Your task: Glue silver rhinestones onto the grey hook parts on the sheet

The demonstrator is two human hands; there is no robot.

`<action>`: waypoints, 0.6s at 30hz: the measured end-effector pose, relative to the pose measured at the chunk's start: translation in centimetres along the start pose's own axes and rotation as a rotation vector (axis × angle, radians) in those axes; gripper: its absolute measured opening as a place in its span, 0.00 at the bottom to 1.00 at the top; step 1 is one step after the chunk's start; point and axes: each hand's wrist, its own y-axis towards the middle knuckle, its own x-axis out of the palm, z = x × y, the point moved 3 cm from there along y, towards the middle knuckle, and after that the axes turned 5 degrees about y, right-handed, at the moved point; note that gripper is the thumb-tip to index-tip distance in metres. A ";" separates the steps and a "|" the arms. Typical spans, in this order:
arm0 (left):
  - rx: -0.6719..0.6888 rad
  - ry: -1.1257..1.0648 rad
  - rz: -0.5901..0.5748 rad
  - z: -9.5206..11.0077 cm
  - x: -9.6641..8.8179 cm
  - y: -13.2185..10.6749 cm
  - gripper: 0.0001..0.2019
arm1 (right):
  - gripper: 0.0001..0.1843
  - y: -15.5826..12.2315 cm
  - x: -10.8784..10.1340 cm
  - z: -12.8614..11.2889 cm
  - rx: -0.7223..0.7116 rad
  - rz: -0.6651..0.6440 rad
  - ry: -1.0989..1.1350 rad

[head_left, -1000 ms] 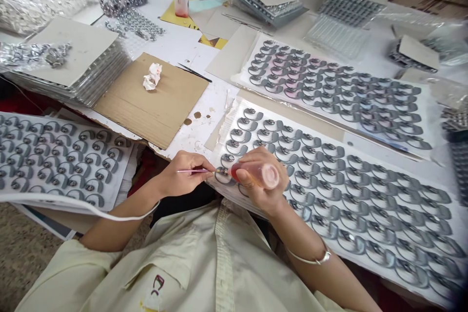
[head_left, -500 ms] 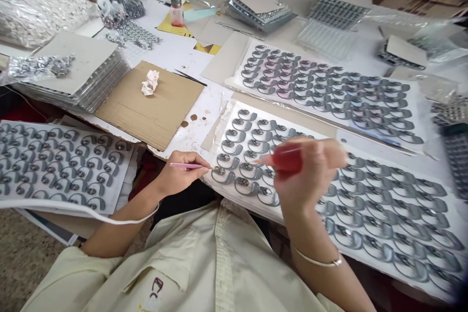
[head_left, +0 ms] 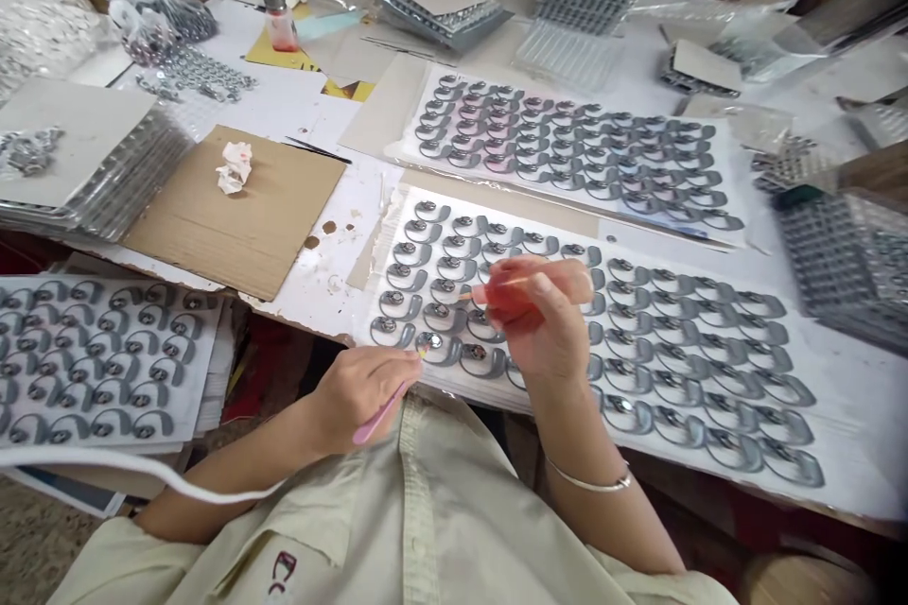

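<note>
Two small tools to control together, one in each hand. With the left hand (head_left: 365, 395), grasping the thin pink tool (head_left: 378, 416) between bent fingers, hold the tip steady at the metal ring piece (head_left: 434, 340) on the near edge of the white sheet (head_left: 380, 279), toward its left corner. Whether touching or only very close, not possible to tell from this angle. With the right hand (head_left: 557, 336), wrapped around the reddish bottle (head_left: 521, 288), control the nozzle carefully, pointing to the left above the neighbouring pieces (head_left: 440, 311) and apart from the pink tool. Probably best to press the bottle only gently, because of so many pieces lying under it, and to avoid any stray drop. Mind also the bracelet (head_left: 588, 488) on the right wrist, near the front pieces. For wiping, perhaps useful to remember the crumpled paper (head_left: 234, 167), lying on the brown cardboard (head_left: 284, 222) at the left side, away from both hands.
</note>
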 end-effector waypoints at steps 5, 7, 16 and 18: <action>0.041 0.060 -0.046 0.1 0.5 0.3 0.11 | 0.18 -0.5 1.1 0.4 -0.174 -0.086 -0.104; 0.053 0.080 -0.069 0.2 0.5 0.5 0.12 | 0.15 -0.8 1.2 0.4 -0.344 -0.096 -0.235; 0.095 0.237 -0.127 1.4 0.6 1.4 0.09 | 0.15 -2.1 2.3 0.6 -0.565 -0.288 -0.558; 0.093 0.258 -0.138 1.6 0.6 1.7 0.09 | 0.14 -2.1 2.4 0.8 -0.551 -0.299 -0.577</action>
